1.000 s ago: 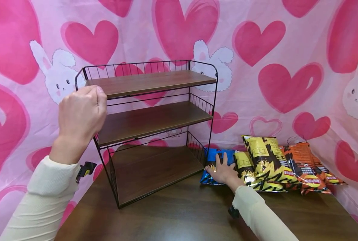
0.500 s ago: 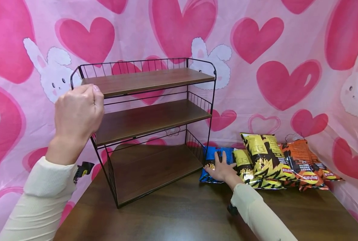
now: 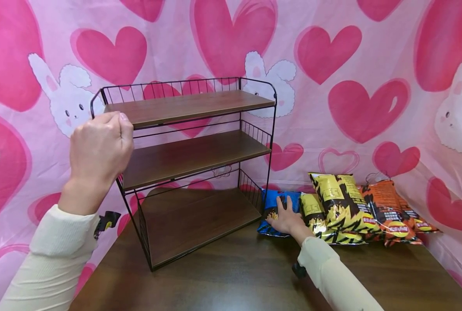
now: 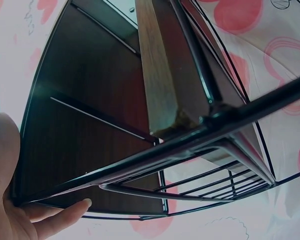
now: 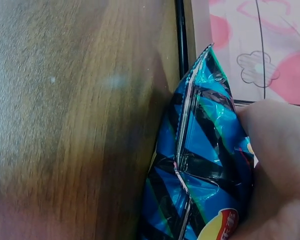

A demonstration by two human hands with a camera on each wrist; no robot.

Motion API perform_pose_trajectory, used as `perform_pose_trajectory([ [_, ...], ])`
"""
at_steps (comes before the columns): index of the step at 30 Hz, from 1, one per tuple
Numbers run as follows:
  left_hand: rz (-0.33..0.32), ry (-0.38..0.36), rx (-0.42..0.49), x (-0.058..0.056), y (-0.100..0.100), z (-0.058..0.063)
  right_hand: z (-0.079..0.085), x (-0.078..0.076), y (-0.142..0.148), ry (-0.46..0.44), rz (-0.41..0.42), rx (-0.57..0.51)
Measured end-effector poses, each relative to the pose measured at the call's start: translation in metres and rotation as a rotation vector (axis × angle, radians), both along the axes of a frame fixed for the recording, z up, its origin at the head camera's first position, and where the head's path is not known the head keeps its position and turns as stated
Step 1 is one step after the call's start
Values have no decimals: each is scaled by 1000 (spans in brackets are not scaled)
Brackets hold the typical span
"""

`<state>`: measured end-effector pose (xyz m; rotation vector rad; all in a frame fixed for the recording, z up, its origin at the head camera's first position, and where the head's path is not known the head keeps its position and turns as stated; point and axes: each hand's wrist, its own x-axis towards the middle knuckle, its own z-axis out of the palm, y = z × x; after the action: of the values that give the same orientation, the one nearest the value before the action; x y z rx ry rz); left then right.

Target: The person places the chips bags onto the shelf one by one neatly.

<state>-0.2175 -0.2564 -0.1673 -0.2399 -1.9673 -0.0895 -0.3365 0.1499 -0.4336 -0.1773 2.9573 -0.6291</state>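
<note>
A dark wire rack [image 3: 272, 125] with three brown wooden shelves stands on the table. My left hand [image 3: 100, 149] grips its upper left front corner, with the fingers curled round the frame. In the left wrist view, the thumb and fingertips of the left hand [image 4: 55, 220] show beside the black metal frame [image 4: 140, 162]. On the right, my right hand [image 3: 287, 219] rests on a blue chip bag [image 3: 270, 198], fingers spread over it. The right wrist view has that blue bag [image 5: 205, 145] lying against the thumb side of the right hand [image 5: 280, 165]; the other fingers are hidden there.
Right of the blue bag lie yellow chip bags [image 3: 337, 194], piled on one another, and orange chip bags [image 3: 386, 203]. They sit near the back of the brown table [image 3: 231, 276]. A pink heart-patterned cloth [image 3: 316, 129] hangs behind everything.
The head view has shifted slightly. My left hand keeps its grip on the rack, and my right hand stays on the blue chip bag, its fingers slightly closer together.
</note>
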Motion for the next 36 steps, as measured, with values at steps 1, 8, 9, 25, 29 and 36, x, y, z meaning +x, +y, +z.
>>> perform_pose_trajectory([
  [1, -1, 4, -2, 0, 0, 0, 0, 0, 0, 0, -2, -8],
  [8, 2, 11, -2, -1, 0, -1, 2, 3, 0, 16, -37, -65],
  [9, 3, 9, -2, -1, 0, -1, 3, 4, 0, 25, -43, -75],
  [25, 6, 25, -8, -4, -1, -2, 13, -1, 8, 170, -83, -181],
  [29, 4, 24, -9, -4, -2, -2, 19, 1, 8, 186, -99, -186],
  [36, 9, 24, -2, -4, -2, -2, 31, 5, 8, 200, -87, -185],
])
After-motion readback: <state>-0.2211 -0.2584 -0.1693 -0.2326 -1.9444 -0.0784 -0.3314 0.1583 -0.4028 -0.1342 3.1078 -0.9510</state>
